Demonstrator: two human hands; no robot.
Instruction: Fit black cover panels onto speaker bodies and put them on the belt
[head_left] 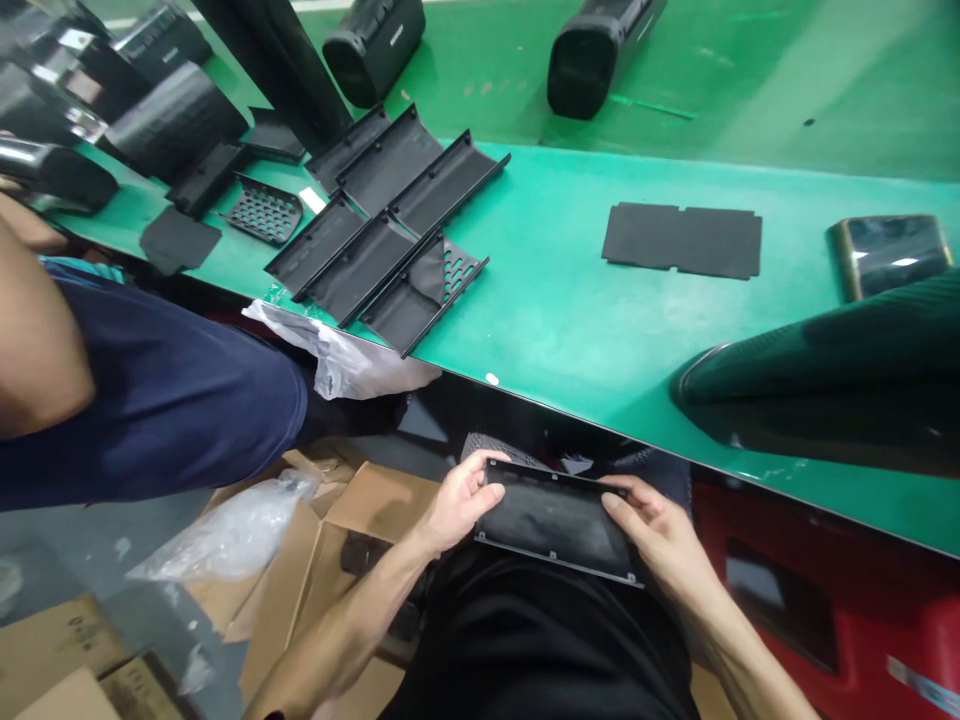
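Head view: the black panel (555, 522), its hollow face up, was held between the left hand (459, 505) and the right hand (658, 525), just off the near edge of the green surface (555, 330). Its long axis ran from hand to hand; each grasped one end, thumb on top, neither being nearer. A flat black sheet (682, 241) lay beyond, nearer the right hand.

I look forward and steeply down through the camera on my head, over my own black clothing (555, 650) at the bottom middle. My left hand (459, 505), right hand (654, 530) and the black panel (553, 522) between them come fairly near, low in this wide view. Beyond them lies the green bench (540, 310), its front edge slanting down rightward across my view; leftward I take in a co-worker's navy garment (157, 385).
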